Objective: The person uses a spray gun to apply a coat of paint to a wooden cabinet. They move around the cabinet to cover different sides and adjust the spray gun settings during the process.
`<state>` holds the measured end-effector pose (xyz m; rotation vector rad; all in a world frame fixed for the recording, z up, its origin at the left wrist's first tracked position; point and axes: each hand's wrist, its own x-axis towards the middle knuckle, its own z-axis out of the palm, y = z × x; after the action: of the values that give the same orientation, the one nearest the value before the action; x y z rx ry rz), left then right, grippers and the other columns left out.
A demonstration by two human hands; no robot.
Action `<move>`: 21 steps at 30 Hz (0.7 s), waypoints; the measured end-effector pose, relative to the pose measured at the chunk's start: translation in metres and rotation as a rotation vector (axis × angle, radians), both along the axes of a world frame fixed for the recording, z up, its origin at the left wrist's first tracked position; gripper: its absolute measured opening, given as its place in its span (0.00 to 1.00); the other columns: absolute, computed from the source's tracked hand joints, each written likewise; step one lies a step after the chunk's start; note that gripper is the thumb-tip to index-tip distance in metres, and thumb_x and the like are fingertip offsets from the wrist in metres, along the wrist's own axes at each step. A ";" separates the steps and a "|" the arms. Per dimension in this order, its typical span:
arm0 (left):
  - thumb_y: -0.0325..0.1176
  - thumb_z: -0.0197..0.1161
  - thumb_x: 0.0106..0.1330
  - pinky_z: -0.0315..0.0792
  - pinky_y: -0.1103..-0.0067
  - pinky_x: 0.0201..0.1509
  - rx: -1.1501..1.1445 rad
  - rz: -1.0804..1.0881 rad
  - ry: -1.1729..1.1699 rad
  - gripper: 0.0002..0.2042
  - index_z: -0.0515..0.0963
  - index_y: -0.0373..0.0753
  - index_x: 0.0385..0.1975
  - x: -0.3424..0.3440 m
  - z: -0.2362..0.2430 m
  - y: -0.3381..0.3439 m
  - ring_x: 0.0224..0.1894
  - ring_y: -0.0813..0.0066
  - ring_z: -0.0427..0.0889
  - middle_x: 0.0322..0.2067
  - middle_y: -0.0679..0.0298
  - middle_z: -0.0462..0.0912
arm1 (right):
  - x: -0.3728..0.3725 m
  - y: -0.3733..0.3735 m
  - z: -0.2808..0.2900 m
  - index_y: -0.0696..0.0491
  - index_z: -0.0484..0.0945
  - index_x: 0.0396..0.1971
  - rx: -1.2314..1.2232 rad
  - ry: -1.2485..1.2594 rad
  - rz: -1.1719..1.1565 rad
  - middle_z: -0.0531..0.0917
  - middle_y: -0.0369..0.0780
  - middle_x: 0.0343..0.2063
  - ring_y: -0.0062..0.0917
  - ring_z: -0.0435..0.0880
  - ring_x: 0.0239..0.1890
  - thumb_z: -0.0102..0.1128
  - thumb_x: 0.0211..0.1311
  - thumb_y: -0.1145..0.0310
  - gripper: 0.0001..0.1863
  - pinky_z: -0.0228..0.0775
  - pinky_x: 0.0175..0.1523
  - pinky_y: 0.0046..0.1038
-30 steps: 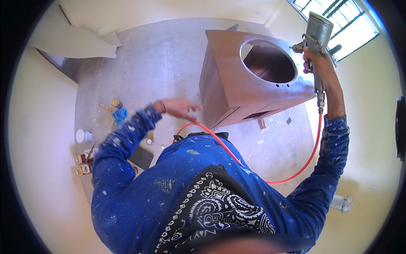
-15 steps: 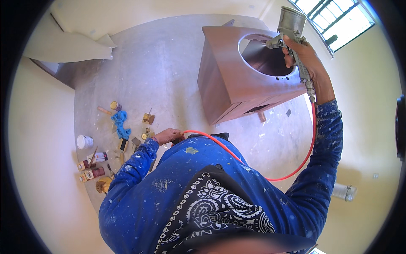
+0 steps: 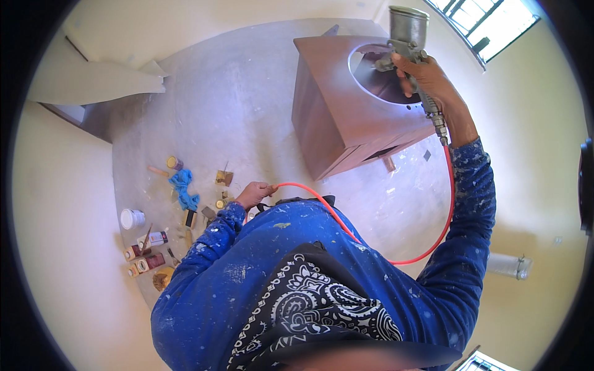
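Note:
My right hand (image 3: 438, 85) is wrapped round the grip of a metal spray gun (image 3: 408, 28) with a cup on top. The gun's nozzle points left, over the large round opening in a brown box-shaped cabinet (image 3: 325, 93). A pale haze shows at the opening's left edge. From the gun's lower end a red hose (image 3: 450, 198) loops down and back across my front. My left hand (image 3: 253, 195) is closed on this hose near my waist, well apart from the cabinet.
On the floor at left lie a blue cloth (image 3: 184, 188), a white tub (image 3: 132, 219), several small cartons (image 3: 147, 264) and a jar (image 3: 174, 162). A pale sheet (image 3: 117, 83) hangs over something at far left. A clear cylinder (image 3: 509, 266) is at right, below a window (image 3: 489, 21).
My right hand has moved left with the spray gun, bringing the nozzle nearer the opening's left side. My left hand keeps its hold on the hose. The view has turned slightly.

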<state>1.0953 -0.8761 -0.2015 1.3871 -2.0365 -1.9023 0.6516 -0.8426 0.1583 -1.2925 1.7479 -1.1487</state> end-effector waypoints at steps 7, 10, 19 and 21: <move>0.64 0.70 0.56 0.59 0.80 0.27 0.028 0.138 0.100 0.29 0.82 0.37 0.24 -0.036 0.007 0.007 0.22 0.83 0.63 0.18 0.71 0.71 | -0.002 0.009 0.000 0.57 0.78 0.38 -0.014 -0.232 0.103 0.78 0.35 0.23 0.18 0.77 0.21 0.68 0.63 0.52 0.22 0.71 0.24 0.23; 0.65 0.70 0.56 0.58 0.80 0.26 0.056 0.126 0.006 0.30 0.81 0.37 0.23 -0.034 0.019 0.013 0.22 0.83 0.62 0.17 0.72 0.70 | -0.017 0.007 -0.009 0.57 0.76 0.40 -0.013 -0.130 0.047 0.77 0.34 0.22 0.16 0.76 0.19 0.69 0.61 0.48 0.26 0.72 0.21 0.22; 0.65 0.69 0.56 0.66 0.80 0.39 0.093 0.131 -0.039 0.31 0.83 0.35 0.26 -0.008 0.026 0.012 0.32 0.79 0.72 0.24 0.66 0.79 | -0.055 -0.001 -0.037 0.56 0.76 0.37 0.015 0.066 -0.244 0.73 0.31 0.22 0.13 0.70 0.18 0.69 0.61 0.50 0.22 0.66 0.20 0.20; 0.65 0.69 0.57 0.66 0.80 0.39 0.114 0.146 -0.067 0.31 0.83 0.35 0.26 -0.006 0.026 0.009 0.32 0.79 0.72 0.24 0.66 0.79 | -0.056 -0.001 -0.037 0.55 0.77 0.35 0.054 0.163 -0.303 0.72 0.31 0.21 0.13 0.69 0.17 0.69 0.61 0.49 0.23 0.64 0.20 0.19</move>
<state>1.0896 -0.8673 -0.1756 1.5975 -1.8219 -1.9629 0.5952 -0.8432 0.1215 -1.1421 2.1368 -1.1760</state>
